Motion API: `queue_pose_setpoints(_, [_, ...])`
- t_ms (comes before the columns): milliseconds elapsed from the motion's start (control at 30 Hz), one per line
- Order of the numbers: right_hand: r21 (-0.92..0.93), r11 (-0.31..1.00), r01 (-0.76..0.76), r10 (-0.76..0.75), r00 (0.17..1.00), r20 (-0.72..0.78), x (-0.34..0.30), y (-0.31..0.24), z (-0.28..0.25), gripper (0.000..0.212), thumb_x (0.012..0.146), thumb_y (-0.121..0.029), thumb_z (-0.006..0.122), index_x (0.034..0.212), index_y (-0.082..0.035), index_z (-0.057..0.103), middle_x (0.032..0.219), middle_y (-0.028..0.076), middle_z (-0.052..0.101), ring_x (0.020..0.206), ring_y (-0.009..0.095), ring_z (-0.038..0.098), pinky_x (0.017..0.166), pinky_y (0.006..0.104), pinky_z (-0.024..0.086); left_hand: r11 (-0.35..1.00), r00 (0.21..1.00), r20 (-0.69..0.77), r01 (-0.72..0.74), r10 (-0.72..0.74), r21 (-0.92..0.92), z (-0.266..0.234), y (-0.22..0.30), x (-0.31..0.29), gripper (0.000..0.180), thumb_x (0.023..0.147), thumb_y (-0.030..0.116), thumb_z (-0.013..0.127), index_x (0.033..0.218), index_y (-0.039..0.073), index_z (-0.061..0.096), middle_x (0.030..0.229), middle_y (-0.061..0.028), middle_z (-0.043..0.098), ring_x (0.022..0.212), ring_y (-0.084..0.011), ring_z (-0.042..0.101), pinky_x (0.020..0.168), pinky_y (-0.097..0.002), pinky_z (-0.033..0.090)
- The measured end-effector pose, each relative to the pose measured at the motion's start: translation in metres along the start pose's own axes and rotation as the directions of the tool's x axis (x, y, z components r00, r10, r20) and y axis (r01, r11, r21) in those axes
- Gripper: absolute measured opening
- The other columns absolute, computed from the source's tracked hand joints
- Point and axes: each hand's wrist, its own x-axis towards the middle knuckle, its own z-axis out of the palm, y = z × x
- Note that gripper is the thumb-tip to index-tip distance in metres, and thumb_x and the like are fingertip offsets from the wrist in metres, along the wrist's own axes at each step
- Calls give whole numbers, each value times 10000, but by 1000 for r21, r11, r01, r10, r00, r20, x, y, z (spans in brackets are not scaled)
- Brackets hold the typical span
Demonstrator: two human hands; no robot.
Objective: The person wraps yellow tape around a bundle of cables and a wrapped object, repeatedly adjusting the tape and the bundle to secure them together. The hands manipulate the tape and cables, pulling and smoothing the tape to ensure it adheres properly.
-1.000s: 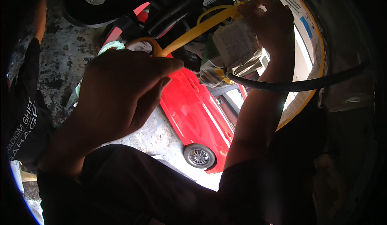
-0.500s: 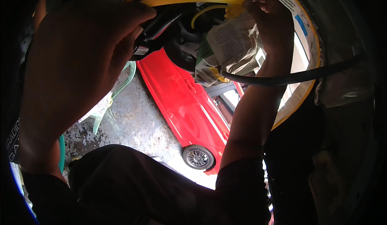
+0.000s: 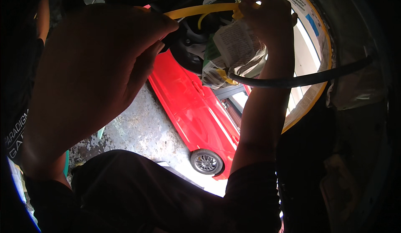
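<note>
Key relation: yel. tape strip (image 3: pixel 204 9) spans the gap betw. the two hands, drawn out taut, long axis approx. 9 to 3 o'clock, R end a touch higher; lies at 2 o'clock from L hand (image 3: pixel 96 66), at 9–10 o'clock from R hand (image 3: pixel 267 18). Neither hand nearer, both at its ends. R: fingertips pinch strip's 3 o'clock end. L: big in view, fingers curled, strip's 9 o'clock end held there, exact pinch pt hidden behind knuckles. Newspaper-wrapped part (image 3: pixel 232 45) just below strip, approx. 5 o'clock from its middle, closer to R hand; whether strip or R hand touches it, can't tell. Second yel. bit, curved, (image 3: pixel 201 21) hangs under strip, 6 o'clock side. Blk hose (image 3: pixel 309 80) bows across R forearm, toward 3 o'clock. Surfaces: papered rim (image 3: pixel 307 103) curves from 1 to 4 o'clock, yel. edging; outside it v. dark, detail lost. Room: red car (image 3: pixel 192 103) beyond, nr centre, slanting 11 to 5, wheel (image 3: pixel 206 162) toward 6. Floor (image 3: pixel 138 116) grey, patchy, worn, glare toward 6. Co-worker's dark shirt (image 3: pixel 19 120) w/ pale lettering at 9, bare arm above, approx. 10
</note>
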Motion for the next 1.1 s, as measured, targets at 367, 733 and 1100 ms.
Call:
queue_pose_setpoints(367, [15, 998, 60, -52, 953, -297, 0, -27, 2, 100, 829, -169, 728, 921, -133, 743, 949, 123, 735, 985, 341, 688, 876, 460, 529, 1000, 1000, 14, 14, -14, 19, -3, -2, 8, 293, 961, 29, 691, 1251, 70, 706, 925, -126, 724, 777, -240, 710, 704, -375, 549])
queue_pose_setpoints(733, [276, 927, 253, -230, 967, -113, 6, -25, -21, 104, 766, -54, 678, 817, -122, 737, 893, 73, 710, 959, 312, 674, 887, 456, 530, 992, 989, 81, 119, -122, 37, -3, -3, 7, 270, 962, 69, 712, 1232, 84, 719, 922, -108, 736, 788, -237, 718, 717, -369, 553])
queue_pose_setpoints(1100, [125, 962, 242, -220, 961, -169, 10, -39, -12, 120, 824, -104, 665, 839, -164, 768, 932, 28, 725, 1039, 268, 652, 935, 451, 486, 975, 975, 93, 189, -200, 115, -15, 9, 13, 247, 960, 96, 720, 1206, 98, 731, 921, -83, 733, 806, -221, 724, 725, -363, 557])
